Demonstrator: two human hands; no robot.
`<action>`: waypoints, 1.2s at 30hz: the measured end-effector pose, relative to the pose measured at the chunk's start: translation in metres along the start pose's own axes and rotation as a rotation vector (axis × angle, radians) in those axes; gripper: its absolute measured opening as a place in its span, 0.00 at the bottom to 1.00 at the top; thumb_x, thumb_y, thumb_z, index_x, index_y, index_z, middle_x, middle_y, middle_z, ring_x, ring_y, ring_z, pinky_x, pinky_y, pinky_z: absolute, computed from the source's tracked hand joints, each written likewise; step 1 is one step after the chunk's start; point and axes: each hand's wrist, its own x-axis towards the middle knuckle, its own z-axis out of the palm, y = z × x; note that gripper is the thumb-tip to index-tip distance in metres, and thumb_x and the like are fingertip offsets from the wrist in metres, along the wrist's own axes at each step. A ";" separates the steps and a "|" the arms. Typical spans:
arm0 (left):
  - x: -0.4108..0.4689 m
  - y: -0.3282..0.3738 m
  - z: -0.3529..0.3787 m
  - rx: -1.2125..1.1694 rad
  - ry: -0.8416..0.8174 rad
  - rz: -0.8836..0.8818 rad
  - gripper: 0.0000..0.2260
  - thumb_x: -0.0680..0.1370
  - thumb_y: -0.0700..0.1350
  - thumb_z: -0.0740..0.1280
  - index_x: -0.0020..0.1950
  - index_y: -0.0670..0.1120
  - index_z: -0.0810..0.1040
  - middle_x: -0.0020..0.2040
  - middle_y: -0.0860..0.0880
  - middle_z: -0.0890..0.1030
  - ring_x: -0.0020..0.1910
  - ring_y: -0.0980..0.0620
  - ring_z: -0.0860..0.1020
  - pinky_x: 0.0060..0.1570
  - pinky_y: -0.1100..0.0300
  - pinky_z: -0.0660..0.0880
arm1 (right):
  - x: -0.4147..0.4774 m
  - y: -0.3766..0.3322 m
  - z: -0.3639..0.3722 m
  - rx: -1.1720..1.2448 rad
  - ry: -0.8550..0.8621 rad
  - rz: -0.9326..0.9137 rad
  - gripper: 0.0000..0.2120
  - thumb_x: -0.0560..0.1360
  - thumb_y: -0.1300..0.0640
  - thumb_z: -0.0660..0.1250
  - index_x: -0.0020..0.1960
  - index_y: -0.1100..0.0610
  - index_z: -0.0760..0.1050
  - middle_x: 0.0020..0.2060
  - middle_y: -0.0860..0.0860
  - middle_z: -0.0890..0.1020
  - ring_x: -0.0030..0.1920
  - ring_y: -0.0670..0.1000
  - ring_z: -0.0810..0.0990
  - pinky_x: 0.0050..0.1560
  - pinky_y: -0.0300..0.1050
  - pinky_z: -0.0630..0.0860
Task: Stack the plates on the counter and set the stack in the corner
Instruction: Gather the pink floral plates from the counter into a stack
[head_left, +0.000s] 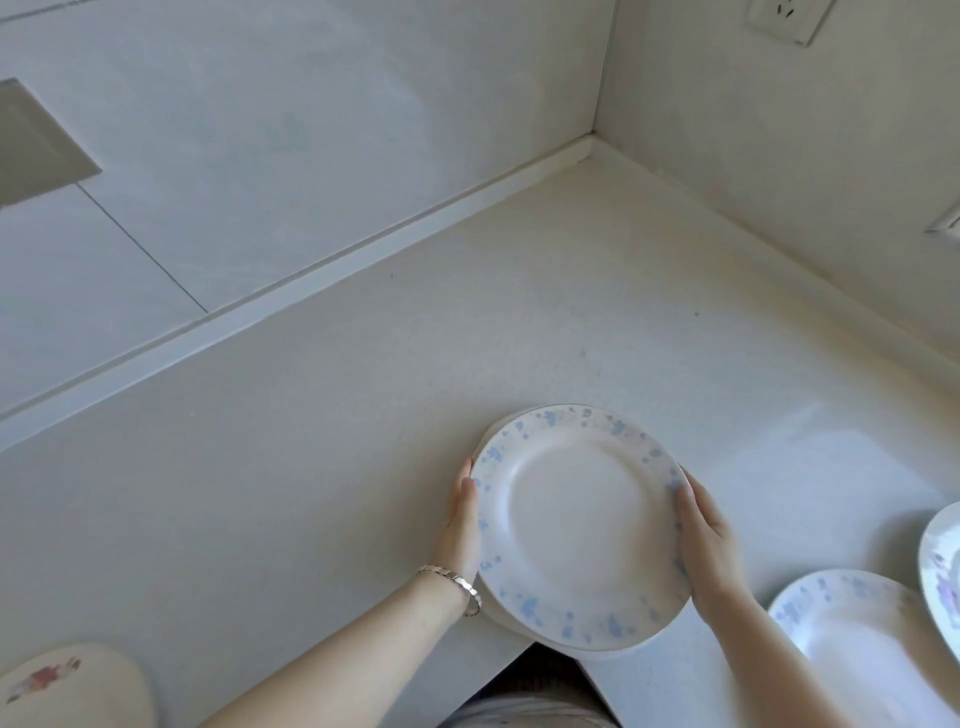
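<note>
Two hands grip a small stack of blue-speckled plates at the counter's near edge, far from the corner: left hand clasps its left rim, right hand its right rim. Another speckled plate lies just right; a bracelet circles the left wrist.

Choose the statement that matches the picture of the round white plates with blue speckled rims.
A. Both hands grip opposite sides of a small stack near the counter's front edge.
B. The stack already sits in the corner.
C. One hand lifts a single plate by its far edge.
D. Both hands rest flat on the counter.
A: the left hand and right hand clasp opposite rims of the stack of white, blue-speckled plates, which is far from the counter corner.
</note>
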 end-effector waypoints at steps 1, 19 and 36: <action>0.008 -0.009 -0.002 -0.024 -0.011 -0.029 0.27 0.76 0.65 0.53 0.73 0.57 0.61 0.73 0.54 0.65 0.72 0.53 0.65 0.73 0.48 0.60 | -0.001 0.000 0.000 0.022 -0.007 0.006 0.13 0.79 0.50 0.56 0.62 0.44 0.73 0.57 0.47 0.77 0.57 0.49 0.74 0.58 0.45 0.70; -0.011 0.019 -0.066 0.194 0.241 0.021 0.12 0.78 0.38 0.59 0.39 0.50 0.77 0.41 0.49 0.81 0.41 0.52 0.80 0.50 0.57 0.74 | -0.006 -0.059 0.051 -1.015 -0.350 -0.574 0.19 0.77 0.56 0.59 0.67 0.57 0.69 0.67 0.52 0.72 0.69 0.52 0.66 0.67 0.43 0.62; -0.142 -0.075 -0.355 -0.233 0.869 -0.005 0.15 0.78 0.31 0.56 0.37 0.45 0.74 0.32 0.48 0.79 0.34 0.50 0.77 0.35 0.60 0.70 | -0.203 0.019 0.346 -1.174 -1.045 -0.471 0.18 0.78 0.51 0.58 0.65 0.55 0.70 0.60 0.52 0.77 0.59 0.51 0.76 0.55 0.39 0.70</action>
